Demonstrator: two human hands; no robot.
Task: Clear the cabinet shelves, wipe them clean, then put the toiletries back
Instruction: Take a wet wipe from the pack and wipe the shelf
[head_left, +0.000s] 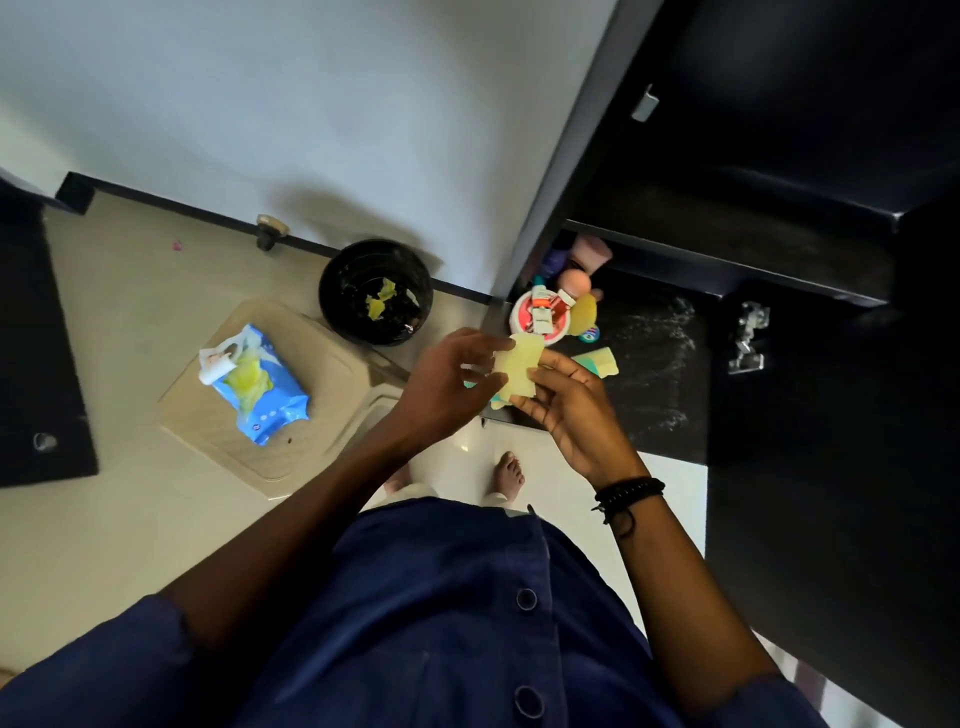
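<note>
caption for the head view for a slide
Left hand and right hand hold a yellow wipe beside the dark cabinet.

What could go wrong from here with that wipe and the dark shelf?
1. The toiletries crowd the front corner of the dark shelf, near its edge. A sweep with the wipe could knock them onto the floor.
2. The left hand and right hand pinch the wipe by the fingertips only, and that light grip may slip.
3. The wipe pack lies with its flap open, so the wipes inside may dry out.
</note>
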